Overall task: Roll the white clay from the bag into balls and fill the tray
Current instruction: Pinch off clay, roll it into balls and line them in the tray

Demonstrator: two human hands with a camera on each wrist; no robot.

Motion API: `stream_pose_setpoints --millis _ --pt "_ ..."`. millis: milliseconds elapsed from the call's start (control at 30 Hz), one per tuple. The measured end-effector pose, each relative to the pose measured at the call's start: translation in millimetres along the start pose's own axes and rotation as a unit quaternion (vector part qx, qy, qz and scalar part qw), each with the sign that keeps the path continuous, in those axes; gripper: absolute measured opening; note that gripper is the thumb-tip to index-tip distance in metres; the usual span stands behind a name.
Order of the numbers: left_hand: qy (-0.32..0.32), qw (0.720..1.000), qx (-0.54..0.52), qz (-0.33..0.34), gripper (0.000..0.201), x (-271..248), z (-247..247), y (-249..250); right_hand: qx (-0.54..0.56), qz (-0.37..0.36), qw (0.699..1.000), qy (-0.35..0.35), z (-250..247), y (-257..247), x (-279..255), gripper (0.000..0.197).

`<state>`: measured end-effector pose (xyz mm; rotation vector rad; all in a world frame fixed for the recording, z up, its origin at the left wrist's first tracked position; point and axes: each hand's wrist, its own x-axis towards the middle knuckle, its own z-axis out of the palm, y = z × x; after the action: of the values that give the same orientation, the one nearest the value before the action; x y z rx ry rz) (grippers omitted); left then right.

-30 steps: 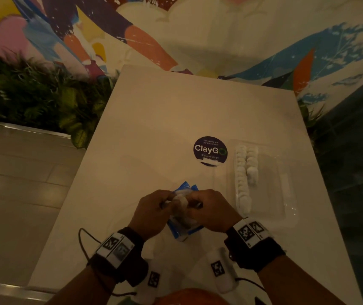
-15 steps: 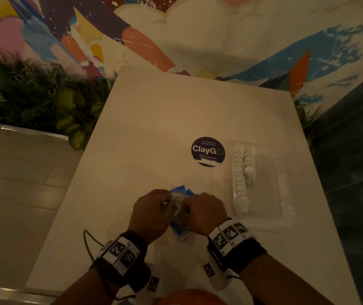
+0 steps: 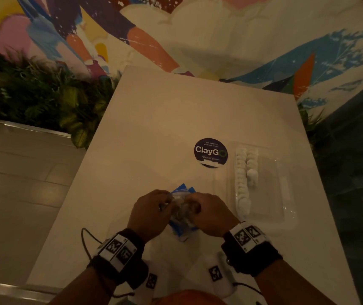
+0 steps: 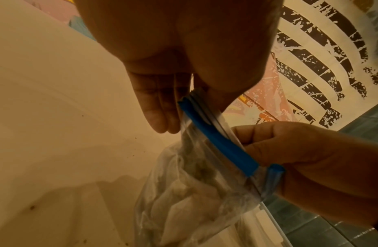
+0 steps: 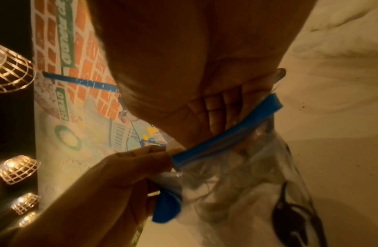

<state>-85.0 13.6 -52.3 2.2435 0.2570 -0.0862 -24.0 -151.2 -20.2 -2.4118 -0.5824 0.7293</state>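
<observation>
Right now both hands are on the bag (image 3: 181, 213), held just above the near middle of the white table (image 3: 158, 133). Left hand (image 3: 148, 211) pinches one end of the blue zip strip (image 4: 217, 142); right hand (image 3: 210, 213) has fingers curled round the other end, knuckles up. Clear plastic bag, crumpled, white clay (image 5: 236, 217) lumped in the bottom; dark logo on its side in the right wrist view. Whether the zip is sealed or parted, cannot tell.

Tray (image 3: 286, 194), clear plastic, sits to the right of the hands, near but apart. Clay balls (image 3: 242, 183) fill one long row along its left wall, with a shorter second row beside it at the far end.

Round dark ClayGo sticker (image 3: 210, 152) on the table, just left of the tray's far end. Leafy plants (image 3: 33, 100) beyond the table's left edge, painted mural wall (image 3: 198, 29) behind. Hands cover most of the bag from the head view.
</observation>
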Motion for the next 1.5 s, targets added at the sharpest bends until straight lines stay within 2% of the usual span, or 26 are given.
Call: stream_pose_setpoints --millis 67,133,233,333,400,467,500,567,600,700,800,1000,1133,1233,1333,1400,1500 --pt "-0.006 1.000 0.004 -0.005 0.036 1 1 -1 0.001 -0.013 1.000 0.001 -3 0 -3 0.027" --pt "-0.009 1.000 -0.002 -0.008 0.037 1 1 0 -0.009 -0.018 1.000 0.004 -5 3 -4 0.009" --pt "-0.012 1.000 -0.012 -0.007 0.037 1 1 0 0.016 -0.029 0.999 0.016 -7 3 -6 0.029" --pt "-0.017 1.000 -0.015 -0.012 0.041 2 2 -4 0.128 -0.032 0.990 0.058 -5 5 -9 0.011" --pt "-0.022 0.999 -0.022 -0.017 0.049 3 3 -5 0.201 -0.015 0.976 0.077 -3 5 -10 0.017" --pt "-0.024 0.999 -0.025 -0.015 0.057 3 4 -6 0.226 -0.007 0.970 0.087 -3 4 -9 0.020" --pt "-0.026 0.999 -0.023 -0.019 0.055 3 4 -5 0.234 -0.006 0.968 0.090 -4 3 -9 0.021" --pt "-0.026 0.999 -0.018 -0.029 0.039 4 3 -5 0.250 -0.003 0.964 0.090 -5 3 -9 0.021" --pt "-0.026 0.999 -0.019 -0.035 0.032 4 3 -4 0.255 0.000 0.963 0.088 -6 3 -10 0.020" --pt "-0.015 0.998 -0.045 -0.042 0.034 4 3 -5 0.270 -0.004 0.960 0.079 -8 4 -11 0.021" --pt "-0.015 0.996 -0.067 -0.048 0.027 5 3 -5 0.282 -0.004 0.957 0.068 -8 4 -11 0.026" --pt "-0.016 0.988 -0.134 -0.070 0.036 7 6 -10 0.275 -0.018 0.958 0.084 -6 6 -12 0.035" --pt "-0.013 0.985 -0.153 -0.079 0.029 8 5 -11 0.305 -0.010 0.947 0.097 -7 -1 -14 0.014" --pt "-0.014 0.984 -0.162 -0.079 0.033 8 5 -9 0.268 0.027 0.953 0.139 -4 0 -10 0.019" --pt "-0.016 0.982 -0.170 -0.077 0.022 8 5 -7 0.281 0.041 0.948 0.142 -1 1 -6 0.005" --pt "-0.017 0.980 -0.182 -0.080 0.021 8 5 -6 0.301 0.043 0.945 0.121 2 1 -4 0.021" --pt "-0.015 0.977 -0.196 -0.083 0.023 8 5 -7 0.273 0.036 0.954 0.118 4 0 -3 0.006"
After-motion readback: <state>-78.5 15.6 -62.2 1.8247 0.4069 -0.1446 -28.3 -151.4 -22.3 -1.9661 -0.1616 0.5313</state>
